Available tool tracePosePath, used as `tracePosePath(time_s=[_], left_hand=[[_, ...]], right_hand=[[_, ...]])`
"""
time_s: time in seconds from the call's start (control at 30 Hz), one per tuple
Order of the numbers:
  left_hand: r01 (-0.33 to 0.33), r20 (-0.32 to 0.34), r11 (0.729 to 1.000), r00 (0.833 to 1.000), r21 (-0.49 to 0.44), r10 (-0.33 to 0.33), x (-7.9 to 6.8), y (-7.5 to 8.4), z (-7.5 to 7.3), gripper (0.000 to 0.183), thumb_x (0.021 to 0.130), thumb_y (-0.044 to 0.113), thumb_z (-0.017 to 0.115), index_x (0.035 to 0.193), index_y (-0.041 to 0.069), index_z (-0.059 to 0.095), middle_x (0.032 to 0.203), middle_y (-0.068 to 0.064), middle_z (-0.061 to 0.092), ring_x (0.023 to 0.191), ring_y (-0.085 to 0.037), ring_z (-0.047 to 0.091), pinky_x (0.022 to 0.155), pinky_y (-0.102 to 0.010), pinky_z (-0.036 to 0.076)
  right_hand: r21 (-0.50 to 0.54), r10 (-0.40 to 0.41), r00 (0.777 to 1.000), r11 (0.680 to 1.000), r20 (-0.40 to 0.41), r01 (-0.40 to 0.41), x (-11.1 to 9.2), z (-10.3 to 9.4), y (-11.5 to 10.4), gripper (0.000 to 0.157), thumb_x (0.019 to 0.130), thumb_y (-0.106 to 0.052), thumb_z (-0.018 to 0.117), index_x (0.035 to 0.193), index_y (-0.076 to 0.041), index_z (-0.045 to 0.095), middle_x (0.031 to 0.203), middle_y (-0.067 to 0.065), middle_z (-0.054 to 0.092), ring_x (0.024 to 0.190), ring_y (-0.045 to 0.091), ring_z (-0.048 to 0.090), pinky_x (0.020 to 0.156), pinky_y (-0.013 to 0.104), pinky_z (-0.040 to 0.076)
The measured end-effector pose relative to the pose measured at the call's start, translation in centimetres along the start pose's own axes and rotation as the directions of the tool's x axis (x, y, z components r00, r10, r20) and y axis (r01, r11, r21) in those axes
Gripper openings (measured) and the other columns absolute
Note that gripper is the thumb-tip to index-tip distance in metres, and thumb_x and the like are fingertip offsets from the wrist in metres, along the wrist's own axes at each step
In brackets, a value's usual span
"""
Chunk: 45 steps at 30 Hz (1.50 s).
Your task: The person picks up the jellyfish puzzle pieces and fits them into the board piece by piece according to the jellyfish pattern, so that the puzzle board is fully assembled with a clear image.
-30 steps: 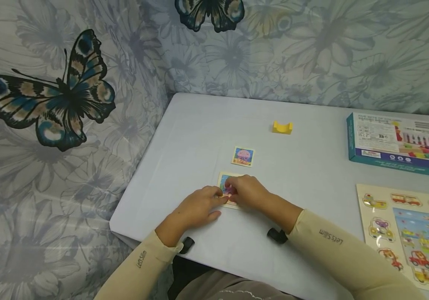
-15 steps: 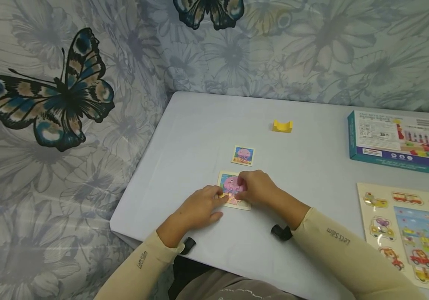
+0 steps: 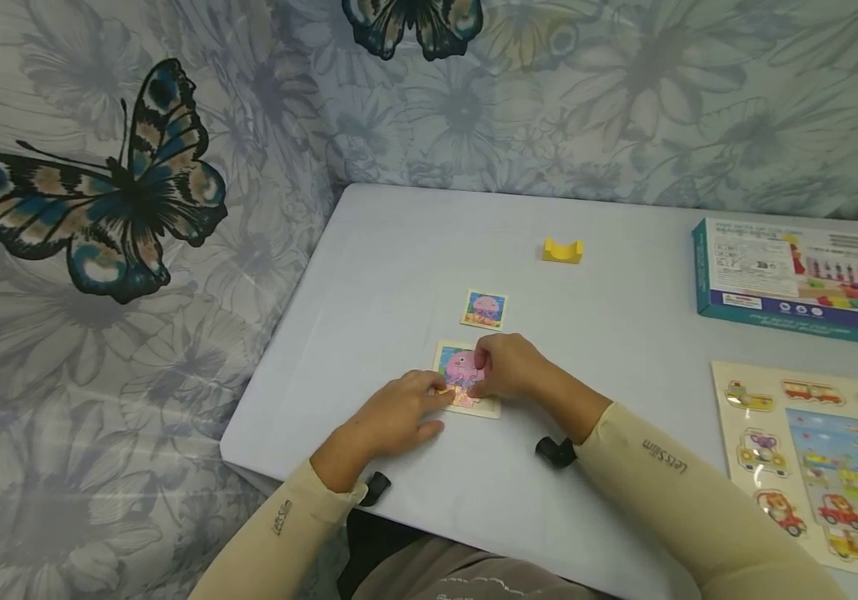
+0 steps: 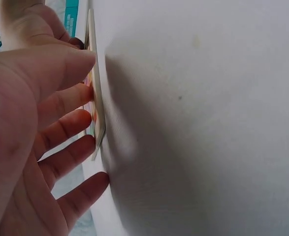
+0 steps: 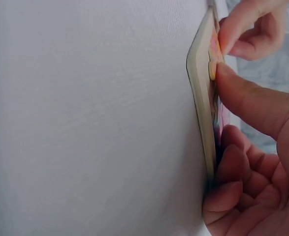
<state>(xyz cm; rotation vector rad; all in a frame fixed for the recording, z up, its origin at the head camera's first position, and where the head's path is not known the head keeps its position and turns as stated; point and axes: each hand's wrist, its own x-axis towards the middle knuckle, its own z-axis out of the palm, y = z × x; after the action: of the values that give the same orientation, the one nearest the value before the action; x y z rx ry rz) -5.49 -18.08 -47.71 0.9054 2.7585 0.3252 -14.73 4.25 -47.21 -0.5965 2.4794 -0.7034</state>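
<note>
A small wooden jigsaw puzzle [image 3: 460, 368] with a pink sea-creature picture and a pale frame lies on the white table, partly hidden by both hands. My left hand [image 3: 399, 412] rests at its left edge; extended fingertips touch the pieces in the left wrist view. From the right side my right hand [image 3: 511, 367] pinches a puzzle piece [image 5: 212, 70] between thumb and curled fingers. That piece's edge stands slightly proud of the frame in the right wrist view. Just beyond lies a smaller card [image 3: 485, 309] with a similar picture.
A yellow block [image 3: 562, 251] with a curved notch stands farther back. At the right lie a blue-and-white box [image 3: 804, 279] and a large wooden vehicle puzzle board [image 3: 725, 417]. A floral wall with butterflies [image 3: 129, 183] borders the table.
My right hand has shifted right across the puzzle, uncovering the pink picture, and now holds at its right side. The left hand has stayed at the left edge.
</note>
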Motion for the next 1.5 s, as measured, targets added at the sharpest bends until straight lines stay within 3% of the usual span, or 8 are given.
tracePosePath(time_s=[0.43, 0.6, 0.73, 0.87, 1.03, 1.2, 1.3, 1.5], left_hand=[[0.023, -0.014, 0.991, 1.000, 0.132, -0.021, 0.4, 1.0, -0.3, 0.044, 0.099, 0.035, 0.067, 0.140, 0.019, 0.065, 0.136, -0.001, 0.057, 0.125, -0.020, 0.055, 0.100, -0.037, 0.052], [0.006, 0.034, 0.995, 0.999, 0.096, -0.010, 0.6, 1.5, -0.2, 0.051, 0.099, 0.036, 0.067, 0.143, 0.011, 0.061, 0.147, -0.004, 0.054, 0.137, -0.021, 0.048, 0.114, -0.038, 0.044], [-0.011, 0.048, 0.995, 0.999, 0.100, 0.006, 0.8, 1.6, -0.3, 0.049, 0.100, 0.033, 0.066, 0.142, 0.009, 0.062, 0.149, -0.003, 0.054, 0.139, -0.021, 0.049, 0.115, -0.037, 0.043], [-0.024, 0.020, 0.992, 1.000, 0.124, 0.022, 1.1, 1.4, -0.7, 0.041, 0.099, 0.030, 0.068, 0.135, 0.012, 0.067, 0.143, -0.001, 0.059, 0.133, -0.019, 0.055, 0.111, -0.037, 0.047], [-0.039, 0.007, 0.991, 0.999, 0.127, 0.038, 1.5, 1.4, -0.9, 0.036, 0.098, 0.030, 0.069, 0.130, 0.014, 0.070, 0.138, 0.001, 0.063, 0.129, -0.019, 0.058, 0.107, -0.039, 0.050], [-0.052, -0.004, 0.989, 0.999, 0.136, 0.053, 1.7, 1.3, -1.0, 0.035, 0.097, 0.030, 0.070, 0.128, 0.014, 0.071, 0.134, 0.001, 0.065, 0.125, -0.019, 0.060, 0.105, -0.038, 0.050], [-0.068, -0.011, 0.988, 0.997, 0.141, 0.070, 1.9, 1.3, -0.8, 0.034, 0.097, 0.030, 0.070, 0.128, 0.015, 0.071, 0.132, 0.000, 0.065, 0.123, -0.019, 0.061, 0.105, -0.038, 0.051], [-0.143, -0.075, 0.975, 0.985, 0.168, 0.157, 1.9, 1.1, -0.6, 0.030, 0.094, 0.025, 0.073, 0.123, 0.017, 0.072, 0.126, 0.001, 0.066, 0.119, -0.018, 0.061, 0.103, -0.036, 0.051]], right_hand=[[-0.038, -0.045, 0.999, 0.998, -0.017, 0.044, -1.4, 0.4, 0.1, 0.032, 0.081, -0.028, 0.088, 0.096, -0.013, 0.065, 0.077, 0.000, 0.058, 0.071, 0.016, 0.052, 0.064, 0.029, 0.043], [-0.151, -0.052, 0.998, 0.987, 0.045, 0.058, -5.5, -1.2, 1.9, 0.035, 0.082, -0.024, 0.088, 0.111, -0.015, 0.071, 0.094, 0.000, 0.062, 0.087, 0.018, 0.056, 0.081, 0.036, 0.051], [-0.278, -0.016, 0.998, 0.960, 0.060, 0.032, -9.9, -2.5, 4.8, 0.058, 0.068, -0.025, 0.096, 0.120, -0.018, 0.070, 0.114, 0.006, 0.062, 0.102, 0.025, 0.058, 0.090, 0.046, 0.056], [-0.283, 0.001, 0.999, 0.959, 0.040, 0.011, -13.6, -3.1, 7.5, 0.071, 0.056, -0.025, 0.102, 0.119, -0.022, 0.069, 0.117, 0.007, 0.059, 0.105, 0.026, 0.056, 0.086, 0.047, 0.056], [-0.230, 0.026, 0.999, 0.973, -0.023, -0.031, -16.7, -2.5, 9.6, 0.057, 0.058, -0.025, 0.101, 0.105, -0.021, 0.070, 0.105, 0.004, 0.058, 0.092, 0.021, 0.053, 0.079, 0.040, 0.054], [-0.168, 0.045, 0.995, 0.984, -0.087, -0.059, -17.9, -1.7, 10.2, 0.037, 0.066, -0.020, 0.096, 0.089, -0.019, 0.068, 0.096, -0.002, 0.057, 0.086, 0.017, 0.053, 0.076, 0.038, 0.052], [-0.132, 0.051, 0.993, 0.989, -0.104, -0.064, -18.2, -1.3, 10.2, 0.033, 0.069, -0.018, 0.094, 0.089, -0.019, 0.068, 0.096, -0.004, 0.058, 0.087, 0.016, 0.054, 0.078, 0.039, 0.053], [-0.154, -0.024, 0.988, 0.988, -0.152, 0.001, -17.2, -1.3, 8.6, 0.028, 0.075, -0.019, 0.090, 0.092, -0.019, 0.068, 0.094, -0.006, 0.062, 0.084, 0.012, 0.054, 0.077, 0.039, 0.054]])
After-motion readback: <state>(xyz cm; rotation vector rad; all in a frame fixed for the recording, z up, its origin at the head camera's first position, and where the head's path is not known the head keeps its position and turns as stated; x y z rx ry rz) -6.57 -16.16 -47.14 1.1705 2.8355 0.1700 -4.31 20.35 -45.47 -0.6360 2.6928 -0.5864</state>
